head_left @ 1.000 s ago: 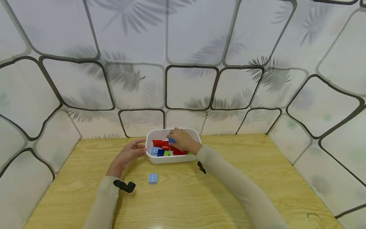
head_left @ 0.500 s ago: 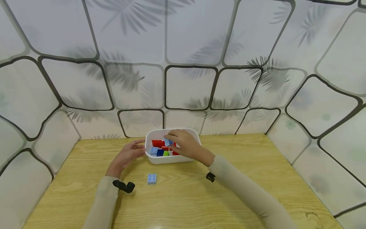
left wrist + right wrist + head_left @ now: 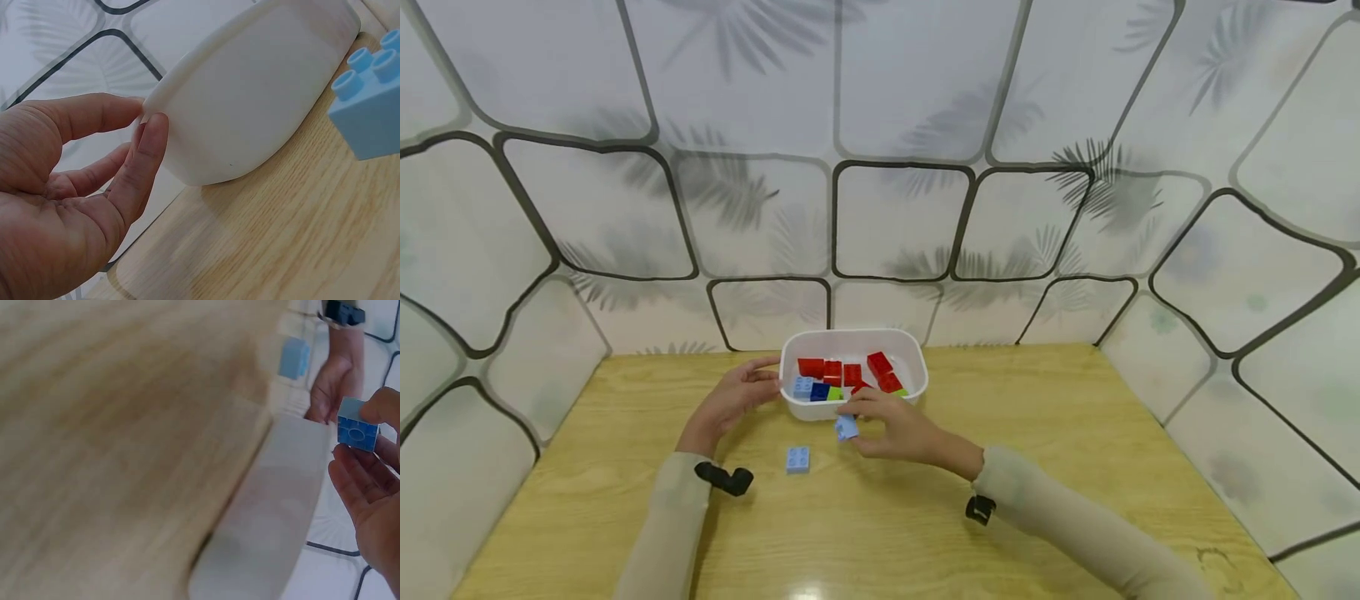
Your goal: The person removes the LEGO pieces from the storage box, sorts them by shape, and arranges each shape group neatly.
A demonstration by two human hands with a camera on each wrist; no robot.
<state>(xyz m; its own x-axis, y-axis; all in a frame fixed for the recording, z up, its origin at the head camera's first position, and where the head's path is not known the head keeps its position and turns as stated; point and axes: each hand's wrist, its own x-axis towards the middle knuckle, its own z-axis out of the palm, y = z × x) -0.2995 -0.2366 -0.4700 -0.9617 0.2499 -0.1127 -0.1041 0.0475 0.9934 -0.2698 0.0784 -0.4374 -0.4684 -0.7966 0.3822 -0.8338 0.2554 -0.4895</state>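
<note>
In the head view, my right hand (image 3: 891, 425) pinches a light blue toy building brick (image 3: 846, 427) just in front of the white plastic box (image 3: 850, 408). The right wrist view shows that brick (image 3: 357, 428) between thumb and fingers, its hollow underside facing the camera. My left hand (image 3: 733, 404) holds the box's left end; in the left wrist view its fingertips (image 3: 156, 128) are at the rim of the box (image 3: 244, 106). A second light blue brick (image 3: 798, 459), with studs up, lies on the table before the box.
Inside the box are several red bricks (image 3: 852, 374), a light blue one (image 3: 802, 387), a dark blue one (image 3: 820, 392) and a lime green one (image 3: 835, 393). The wooden table (image 3: 865, 525) meets patterned walls (image 3: 895, 225) at the back and sides.
My right hand has come out of the box toward the front, bringing a light blue brick with it. The left hand stays at the box's left end.
</note>
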